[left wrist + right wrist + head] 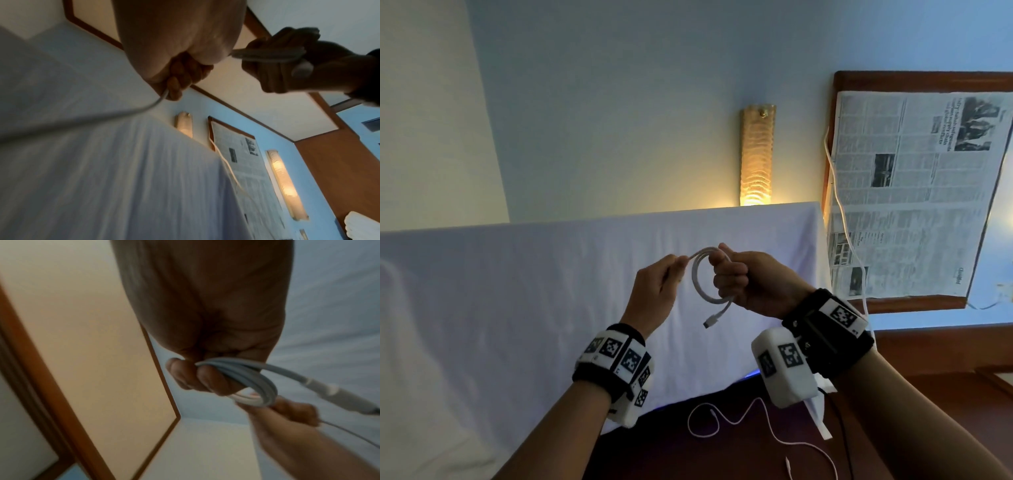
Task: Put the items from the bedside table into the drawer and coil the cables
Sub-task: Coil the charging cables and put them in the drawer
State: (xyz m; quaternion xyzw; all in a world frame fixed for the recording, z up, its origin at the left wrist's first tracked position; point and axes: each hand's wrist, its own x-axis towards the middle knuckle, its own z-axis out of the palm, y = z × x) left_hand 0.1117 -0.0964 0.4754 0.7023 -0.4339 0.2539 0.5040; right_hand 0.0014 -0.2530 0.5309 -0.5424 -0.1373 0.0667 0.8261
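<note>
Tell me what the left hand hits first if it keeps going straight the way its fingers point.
Likely the right hand gripping the coiled white cable: the left hand pinches that cable's strand, fingers aimed at the coil. Depth is uncertain.

A lit wall lamp [757, 156] glows above the white-sheeted bed [517, 291]; beside it a wood-framed newspaper [914, 192] hangs on the blue wall [637, 85]; a second lamp [285, 183] glows beyond the frame

Both forearms reach up from the lower edge of the head view, each wrist wearing a black band with white marker blocks. The right hand [753, 281], at centre, is a fist closed round a coiled cable [709, 277]. The left hand [654, 291], just left of it, pinches the cable's free strand between thumb and fingers.
</note>
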